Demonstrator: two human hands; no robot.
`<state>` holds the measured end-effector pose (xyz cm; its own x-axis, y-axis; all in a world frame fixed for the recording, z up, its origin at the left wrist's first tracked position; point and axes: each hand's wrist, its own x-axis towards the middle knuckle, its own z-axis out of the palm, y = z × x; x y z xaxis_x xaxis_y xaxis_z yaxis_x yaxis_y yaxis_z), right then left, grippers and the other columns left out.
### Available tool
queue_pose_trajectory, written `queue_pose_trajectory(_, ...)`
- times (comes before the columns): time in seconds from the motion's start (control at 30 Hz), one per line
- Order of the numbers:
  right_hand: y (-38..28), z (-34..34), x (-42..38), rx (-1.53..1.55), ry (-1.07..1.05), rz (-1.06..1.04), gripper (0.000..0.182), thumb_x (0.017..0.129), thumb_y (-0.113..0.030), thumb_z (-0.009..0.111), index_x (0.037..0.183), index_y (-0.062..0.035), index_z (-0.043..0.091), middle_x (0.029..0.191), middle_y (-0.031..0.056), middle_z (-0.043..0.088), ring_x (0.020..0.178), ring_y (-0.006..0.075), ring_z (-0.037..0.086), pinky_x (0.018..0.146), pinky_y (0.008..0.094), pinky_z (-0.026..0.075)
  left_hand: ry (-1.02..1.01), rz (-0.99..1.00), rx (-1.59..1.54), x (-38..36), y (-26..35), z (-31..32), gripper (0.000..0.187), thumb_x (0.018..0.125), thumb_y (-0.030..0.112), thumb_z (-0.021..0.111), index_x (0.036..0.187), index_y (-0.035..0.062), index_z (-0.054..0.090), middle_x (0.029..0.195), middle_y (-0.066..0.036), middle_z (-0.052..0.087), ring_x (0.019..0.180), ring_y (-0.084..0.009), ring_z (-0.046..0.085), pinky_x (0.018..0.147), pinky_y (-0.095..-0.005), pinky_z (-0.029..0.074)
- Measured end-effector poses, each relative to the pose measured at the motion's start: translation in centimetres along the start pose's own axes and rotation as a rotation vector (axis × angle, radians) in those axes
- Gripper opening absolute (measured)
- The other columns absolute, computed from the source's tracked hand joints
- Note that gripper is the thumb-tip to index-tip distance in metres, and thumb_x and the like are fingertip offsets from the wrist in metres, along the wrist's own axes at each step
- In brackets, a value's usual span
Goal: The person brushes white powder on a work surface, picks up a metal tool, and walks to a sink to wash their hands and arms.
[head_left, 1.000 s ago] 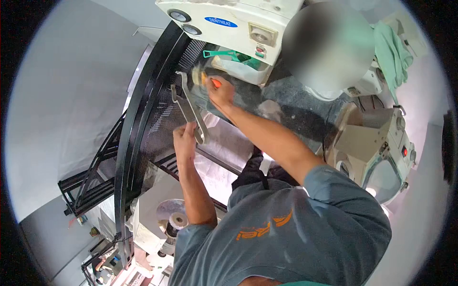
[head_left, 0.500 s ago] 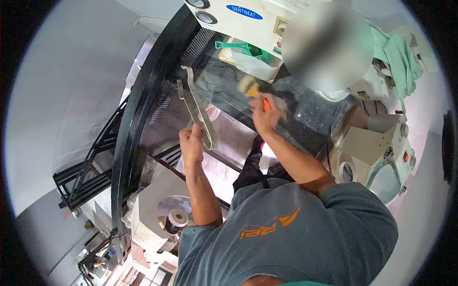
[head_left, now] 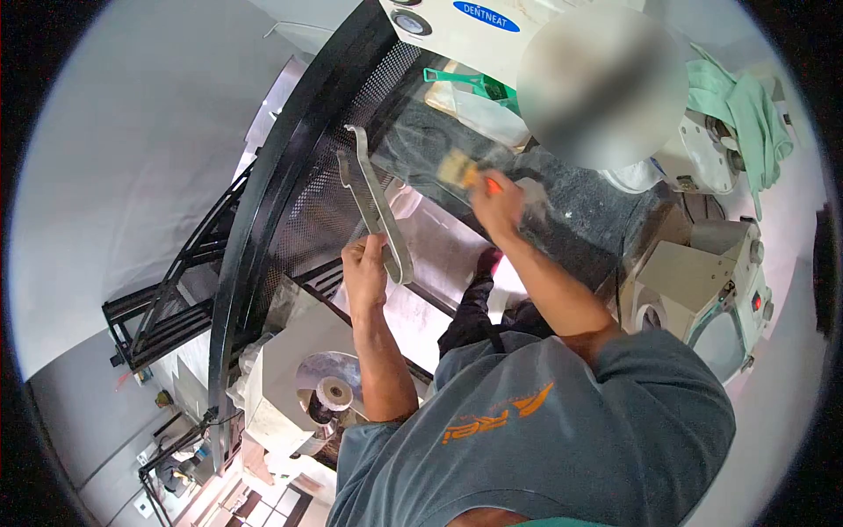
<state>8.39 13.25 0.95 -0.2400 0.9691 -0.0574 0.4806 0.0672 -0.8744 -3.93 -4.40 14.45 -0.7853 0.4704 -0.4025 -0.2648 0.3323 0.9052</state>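
My left hand [head_left: 364, 270] grips the lower end of a long grey metal clamp-like tool [head_left: 373, 202] that reaches up along the black perforated metal panel [head_left: 334, 176]. My right hand [head_left: 498, 202] holds a small paintbrush [head_left: 461, 169] with an orange handle and pale bristles, the bristles lying on the dark speckled countertop [head_left: 562, 211]. The two hands are about a forearm's width apart.
A white machine labelled DENTNEAT [head_left: 474, 26] stands at the back with a green-handled tool [head_left: 457, 81] in a tray. A green cloth [head_left: 742, 105] hangs at right above a beige machine [head_left: 702, 281]. Below left sit a white box with a metal disc [head_left: 320, 386] and a black rack [head_left: 167, 307].
My right hand drew the brush back from the far tray toward me across the countertop, then edged right. My left hand stayed on the metal tool as the view shifted.
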Motion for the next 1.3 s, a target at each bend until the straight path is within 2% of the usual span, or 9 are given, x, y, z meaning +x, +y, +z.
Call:
queue_pose_trajectory(0.13, -1.7, -1.1, -0.3, 0.058, 0.106, -0.059, 0.015, 0.083, -0.028, 0.065, 0.085, -0.0132, 0.065, 0.072, 0.0136, 0.066, 0.068, 0.0335, 0.066, 0.061, 0.0426, 0.05, -0.011, 0.016, 0.007, 0.4, 0.0, -0.3, 0.031, 0.085, 0.018, 0.056, 0.06, -0.0007, 0.058, 0.056, 0.002, 0.048, 0.049, -0.0065, 0.035, 0.047, -0.0279, 0.026)
queue_pose_trajectory(0.2, -4.6, 2.9, 0.9, 0.074, 0.101, -0.202, 0.009, 0.087, -0.016, 0.063, 0.088, -0.0074, 0.066, 0.068, 0.0102, 0.066, 0.059, 0.0166, 0.067, 0.05, 0.0296, 0.051, -0.006, 0.018, -0.008, 0.3, 0.2, -0.3, 0.03, 0.085, 0.017, 0.056, 0.061, -0.0009, 0.058, 0.056, 0.002, 0.048, 0.049, -0.0064, 0.035, 0.047, -0.0276, 0.027)
queue_pose_trajectory(0.37, -7.1, 13.1, 3.2, 0.223, -0.097, -0.11, 0.017, 0.081, -0.023, 0.064, 0.082, -0.0059, 0.065, 0.071, 0.0147, 0.064, 0.062, 0.0265, 0.064, 0.059, 0.0357, 0.051, 0.01, 0.035, -0.005, -0.7, 0.4, -0.5, 0.03, 0.085, 0.017, 0.056, 0.063, -0.0022, 0.059, 0.057, 0.002, 0.05, 0.05, -0.0066, 0.037, 0.047, -0.0269, 0.028)
queue_pose_trajectory(0.43, -5.8, 11.0, 2.4, 0.013, -0.19, -0.095, 0.022, 0.081, -0.031, 0.062, 0.081, -0.0091, 0.066, 0.076, 0.0175, 0.065, 0.07, 0.0357, 0.064, 0.064, 0.041, 0.051, 0.0, 0.028, -0.032, -1.0, 0.7, -0.6, 0.03, 0.086, 0.017, 0.055, 0.064, -0.0029, 0.06, 0.058, 0.002, 0.051, 0.05, -0.0067, 0.037, 0.047, -0.0266, 0.028)
queue_pose_trajectory(0.57, 5.2, 2.2, -2.7, 0.154, -0.059, -0.064, 0.016, 0.079, -0.023, 0.067, 0.087, -0.0087, 0.069, 0.071, 0.012, 0.067, 0.062, 0.0237, 0.065, 0.061, 0.0341, 0.052, -0.032, -0.003, -0.08, -0.4, 0.2, -0.1, 0.029, 0.086, 0.017, 0.055, 0.067, -0.0037, 0.061, 0.06, 0.0, 0.054, 0.05, -0.0068, 0.041, 0.047, -0.026, 0.03)
queue_pose_trajectory(0.73, 1.2, -8.7, -5.2, 0.179, -0.104, 0.189, 0.015, 0.083, -0.02, 0.065, 0.091, -0.008, 0.067, 0.07, 0.0102, 0.068, 0.062, 0.0169, 0.068, 0.061, 0.0331, 0.053, -0.046, 0.027, -0.017, -0.1, 0.2, 0.1, 0.031, 0.088, 0.018, 0.054, 0.067, -0.003, 0.062, 0.06, 0.0, 0.054, 0.049, -0.0065, 0.04, 0.045, -0.0261, 0.028)
queue_pose_trajectory(0.9, -4.4, 0.9, -0.9, 0.209, -0.022, -0.232, 0.017, 0.084, -0.024, 0.065, 0.088, -0.0074, 0.066, 0.077, 0.0127, 0.069, 0.068, 0.026, 0.069, 0.061, 0.0362, 0.053, -0.059, 0.062, 0.001, -0.7, 0.6, 0.8, 0.032, 0.089, 0.018, 0.054, 0.066, -0.0023, 0.061, 0.058, 0.002, 0.051, 0.049, -0.0063, 0.039, 0.046, -0.0262, 0.028)
queue_pose_trajectory(1.1, -3.9, 14.1, 7.2, 0.115, -0.023, -0.132, 0.025, 0.081, -0.034, 0.064, 0.084, -0.0093, 0.069, 0.08, 0.0167, 0.067, 0.074, 0.0384, 0.064, 0.067, 0.0464, 0.051, -0.085, 0.041, 0.025, -1.3, -1.4, 0.4, 0.031, 0.09, 0.019, 0.056, 0.068, -0.0026, 0.061, 0.063, 0.001, 0.054, 0.054, -0.007, 0.041, 0.051, -0.0267, 0.032)
queue_pose_trajectory(1.3, 4.1, -2.7, 1.9, 0.179, 0.054, 0.076, 0.019, 0.088, -0.019, 0.062, 0.091, -0.0015, 0.07, 0.072, 0.009, 0.069, 0.061, 0.0144, 0.065, 0.056, 0.0296, 0.052, -0.113, 0.017, -0.033, -0.6, -2.3, 1.7, 0.028, 0.089, 0.018, 0.056, 0.072, -0.0023, 0.063, 0.065, 0.0, 0.056, 0.055, -0.0073, 0.043, 0.052, -0.0263, 0.033)
